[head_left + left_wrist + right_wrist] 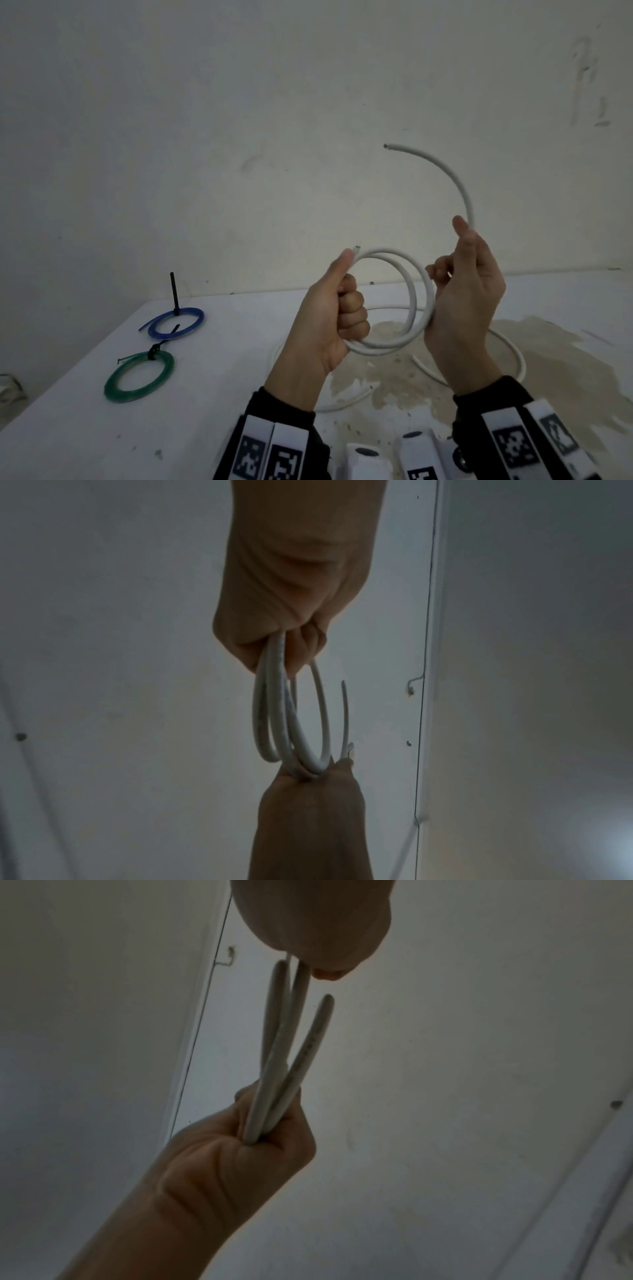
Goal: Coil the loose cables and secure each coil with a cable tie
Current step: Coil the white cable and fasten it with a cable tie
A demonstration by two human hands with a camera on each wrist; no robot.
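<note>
My left hand (342, 308) grips a white cable (394, 346) in its fist, holding two or three loops together above the table. My right hand (455, 267) holds the same cable at the right side of the coil, fingers curled round it, thumb up. From there the cable's free end (386, 146) arcs up and to the left. The short other end pokes out beside my left thumb. In the left wrist view the loops (274, 710) run between my left fist (291, 631) and right hand (318, 785). The right wrist view shows the loops (294, 1047) leaving my left fist (260, 1139).
A blue coil (200, 318) with an upright black cable tie (173, 291) and a green tied coil (137, 395) lie at the table's left. Another white cable (522, 359) lies loose on the stained tabletop (479, 383) under my hands. A wall stands close behind.
</note>
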